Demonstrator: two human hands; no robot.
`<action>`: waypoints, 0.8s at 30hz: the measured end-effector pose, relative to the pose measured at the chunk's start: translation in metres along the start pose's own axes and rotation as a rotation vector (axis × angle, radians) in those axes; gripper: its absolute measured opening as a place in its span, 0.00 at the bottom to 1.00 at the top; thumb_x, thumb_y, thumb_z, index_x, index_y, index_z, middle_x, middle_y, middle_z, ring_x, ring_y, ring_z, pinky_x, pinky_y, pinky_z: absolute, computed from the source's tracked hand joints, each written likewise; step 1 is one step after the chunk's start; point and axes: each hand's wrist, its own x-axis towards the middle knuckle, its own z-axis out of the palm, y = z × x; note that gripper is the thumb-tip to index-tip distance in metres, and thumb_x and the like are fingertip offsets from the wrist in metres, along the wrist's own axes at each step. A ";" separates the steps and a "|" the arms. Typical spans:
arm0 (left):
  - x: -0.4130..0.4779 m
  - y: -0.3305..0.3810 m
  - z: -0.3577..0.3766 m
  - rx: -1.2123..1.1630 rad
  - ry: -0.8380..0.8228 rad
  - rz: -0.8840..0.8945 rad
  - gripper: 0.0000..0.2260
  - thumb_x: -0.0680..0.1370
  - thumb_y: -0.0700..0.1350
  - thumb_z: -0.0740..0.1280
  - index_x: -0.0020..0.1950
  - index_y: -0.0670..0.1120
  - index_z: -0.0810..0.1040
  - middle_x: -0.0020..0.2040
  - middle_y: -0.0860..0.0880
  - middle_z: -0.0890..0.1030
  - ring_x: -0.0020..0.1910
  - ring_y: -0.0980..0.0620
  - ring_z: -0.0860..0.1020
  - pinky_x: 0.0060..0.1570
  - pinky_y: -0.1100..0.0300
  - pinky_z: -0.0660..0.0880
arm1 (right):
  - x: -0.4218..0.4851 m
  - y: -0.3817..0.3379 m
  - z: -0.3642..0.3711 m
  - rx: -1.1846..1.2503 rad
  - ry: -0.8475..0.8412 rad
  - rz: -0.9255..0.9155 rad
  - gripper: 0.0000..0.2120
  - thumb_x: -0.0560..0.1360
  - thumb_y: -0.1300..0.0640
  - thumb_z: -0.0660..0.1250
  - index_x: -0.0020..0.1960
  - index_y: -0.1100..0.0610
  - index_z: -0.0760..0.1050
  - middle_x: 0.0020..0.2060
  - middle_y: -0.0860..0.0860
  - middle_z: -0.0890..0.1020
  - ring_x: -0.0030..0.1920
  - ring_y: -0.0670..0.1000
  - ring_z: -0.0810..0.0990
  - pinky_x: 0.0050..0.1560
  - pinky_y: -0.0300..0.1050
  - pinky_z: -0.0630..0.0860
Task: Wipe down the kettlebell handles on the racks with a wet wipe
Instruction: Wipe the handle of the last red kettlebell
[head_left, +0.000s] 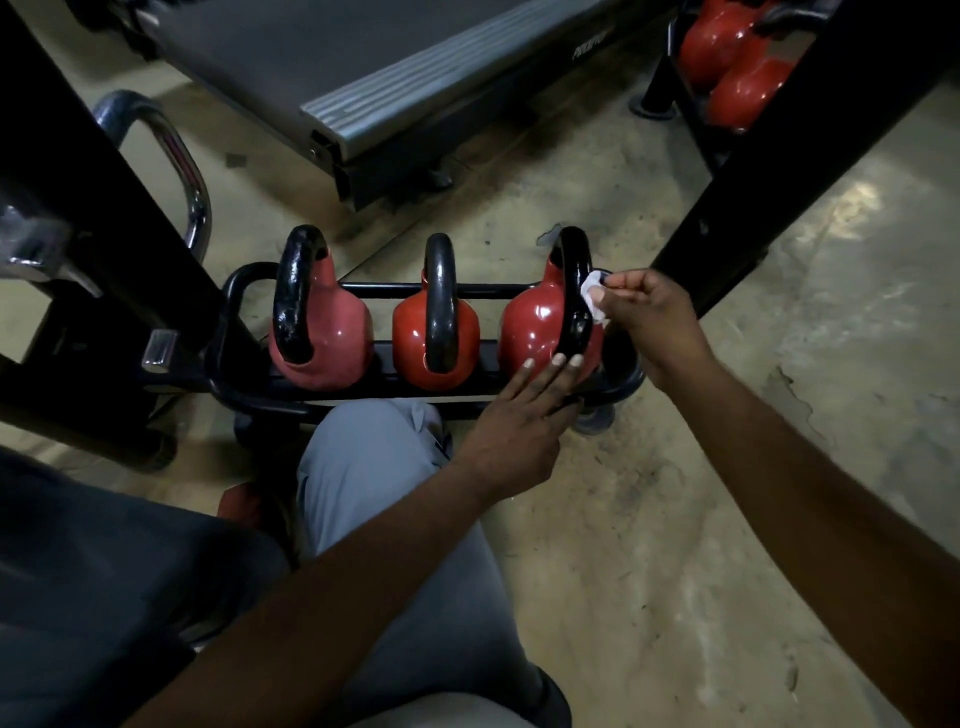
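A low black rack (382, 287) stands on a worn concrete floor (675, 519) and carries three red kettlebells in a row, each with a black handle arching over the top: one at the rack's left end (332, 338), one in the middle (410, 338) and one at the right end (530, 322). The right hand (649, 317) reaches in from the right end of the rack, and its thumb and curled fingers pinch a small white wet wipe (592, 296), which is pressed against the outer right side of the right end kettlebell's handle (574, 270), about halfway down the arch. The left hand (519, 415) comes over the rack's front rail, its fingers (558, 364) straight and close together, with the tips lying flat on the front of the same kettlebell, where the handle meets the red body; it grasps nothing. The other two kettlebells sit untouched, apart from both hands. A knee in grey trousers (363, 467) is just in front of the rack's front rail, below the middle kettlebell. Behind the rack lies the grey end of a treadmill deck (363, 62). A thick black post (779, 182) slants up from beside the rack's right end, and beyond it, at the upper right, more red kettlebells (737, 67) sit on another rack. At the left, a curved chrome bar (176, 156) shows beside a dark frame
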 end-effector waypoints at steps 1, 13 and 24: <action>0.000 0.000 0.000 0.001 0.005 0.002 0.23 0.74 0.45 0.64 0.70 0.48 0.74 0.80 0.42 0.53 0.80 0.45 0.50 0.77 0.46 0.49 | 0.006 0.004 -0.001 0.161 -0.061 0.101 0.06 0.74 0.59 0.73 0.50 0.57 0.78 0.42 0.53 0.84 0.40 0.49 0.82 0.46 0.44 0.79; 0.002 0.002 0.001 0.013 -0.025 -0.014 0.20 0.76 0.46 0.64 0.69 0.48 0.75 0.80 0.43 0.53 0.80 0.45 0.48 0.77 0.45 0.49 | -0.046 0.027 -0.003 -0.059 0.003 -0.151 0.11 0.73 0.58 0.74 0.55 0.58 0.83 0.48 0.50 0.86 0.51 0.48 0.84 0.53 0.43 0.78; -0.002 -0.010 -0.012 -0.372 0.330 -0.287 0.19 0.69 0.41 0.60 0.57 0.43 0.81 0.64 0.44 0.78 0.63 0.46 0.75 0.69 0.50 0.68 | 0.002 -0.035 0.047 -1.551 -0.235 -0.843 0.05 0.67 0.53 0.75 0.43 0.51 0.84 0.42 0.49 0.81 0.49 0.57 0.77 0.51 0.52 0.67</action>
